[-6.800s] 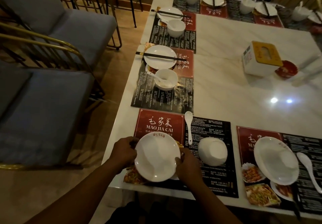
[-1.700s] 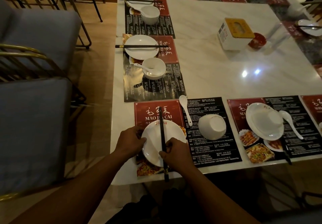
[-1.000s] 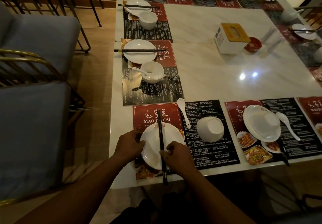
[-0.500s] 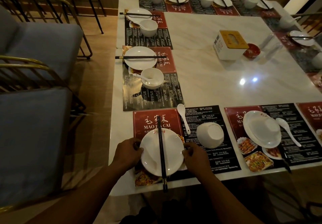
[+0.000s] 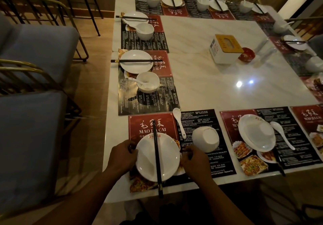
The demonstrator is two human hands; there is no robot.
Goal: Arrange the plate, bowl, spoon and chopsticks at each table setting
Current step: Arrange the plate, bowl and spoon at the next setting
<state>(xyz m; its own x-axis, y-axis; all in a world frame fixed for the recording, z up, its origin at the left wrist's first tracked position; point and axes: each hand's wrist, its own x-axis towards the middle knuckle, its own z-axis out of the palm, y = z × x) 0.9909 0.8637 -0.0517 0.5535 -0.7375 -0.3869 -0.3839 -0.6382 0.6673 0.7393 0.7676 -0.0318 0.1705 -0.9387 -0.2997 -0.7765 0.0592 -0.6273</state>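
A white plate (image 5: 167, 161) lies on the near red and black placemat (image 5: 201, 119), with black chopsticks (image 5: 157, 158) laid across its middle and sticking out past the table's front edge. My left hand (image 5: 122, 156) grips the plate's left rim. My right hand (image 5: 194, 160) holds its right rim. Right of the plate, a white bowl (image 5: 205, 139) stands upside down. A white spoon (image 5: 179, 121) rests on the mat behind the plate and bowl.
The setting to the right has a plate (image 5: 256, 132) over a bowl, and a spoon (image 5: 282, 135). Laid settings line the left side (image 5: 136, 64) and the far side. A tissue box (image 5: 225, 48) and a red dish (image 5: 247, 54) stand mid-table. Grey chairs (image 5: 33, 133) are at left.
My right hand let go of the chopsticks, now lying across the plate, and moved to the plate's right rim. The left hand stayed on the left rim.
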